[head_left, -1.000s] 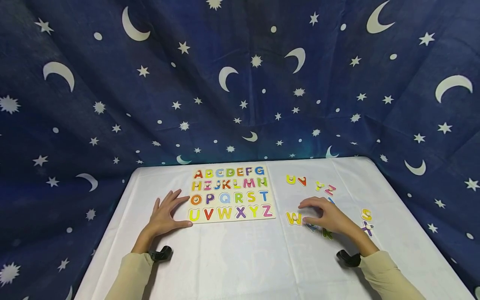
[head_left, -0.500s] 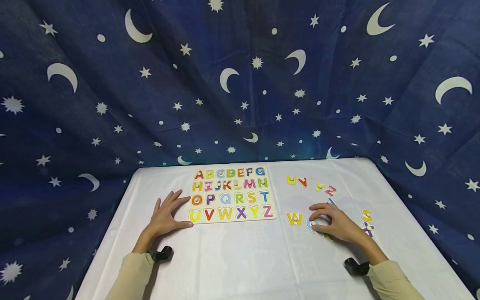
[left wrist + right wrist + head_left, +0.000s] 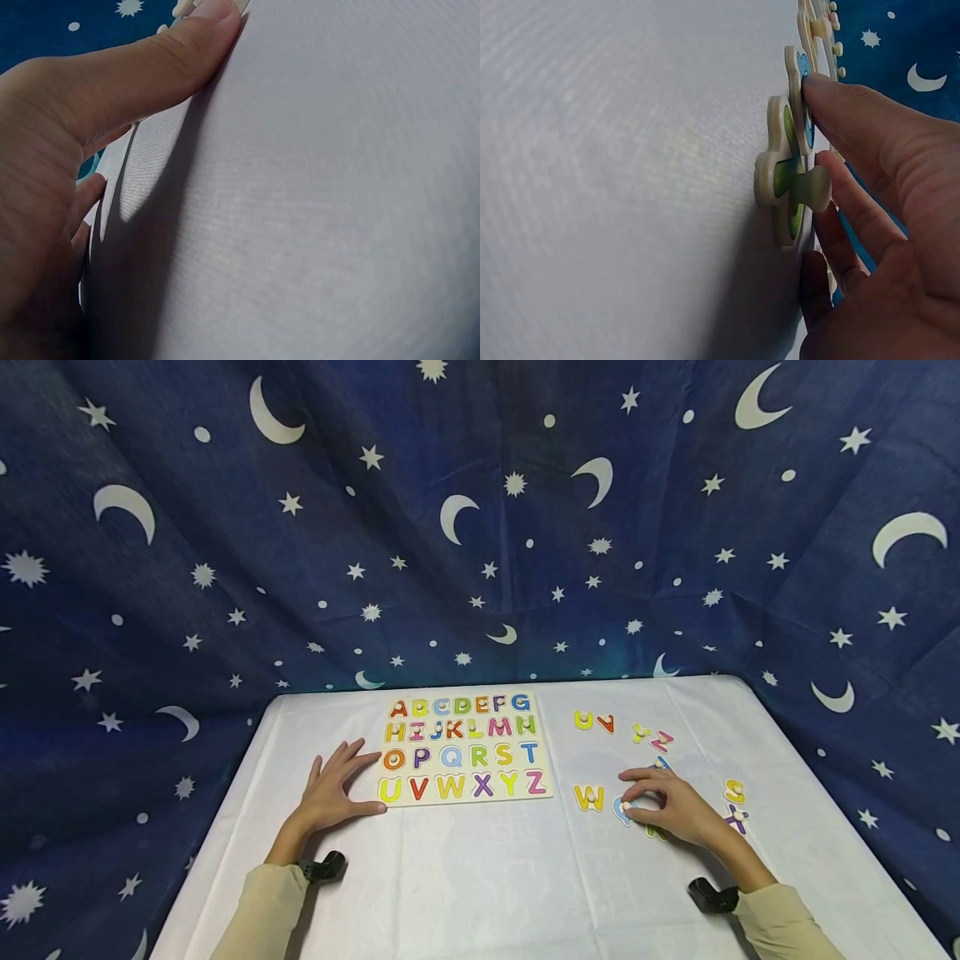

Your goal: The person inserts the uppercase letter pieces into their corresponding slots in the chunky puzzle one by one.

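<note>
My right hand (image 3: 671,810) pinches the knob of a blue letter Q piece (image 3: 618,811) between thumb and forefinger; the piece lies on or very near the cloth. Beside it, under the hand, is a green letter piece (image 3: 786,176) with its own knob, partly hidden in the head view. A yellow W piece (image 3: 588,798) lies just left of the Q. My left hand (image 3: 328,793) is spread at the left edge of the wooden alphabet board (image 3: 542,766), thumb near its lower corner and forefinger beside the O.
Knobbed pieces fill the board's upper rows through P. Loose U (image 3: 582,720), V (image 3: 606,723), Y (image 3: 640,732) and Z (image 3: 662,741) lie farther back. S (image 3: 734,791) and X (image 3: 737,819) are at right. A blue piece (image 3: 660,762) is partly covered by my right hand.
My right hand has moved right from beside the W to the Q, and its thumb and forefinger have closed on the knob. My left hand stays at the board.
</note>
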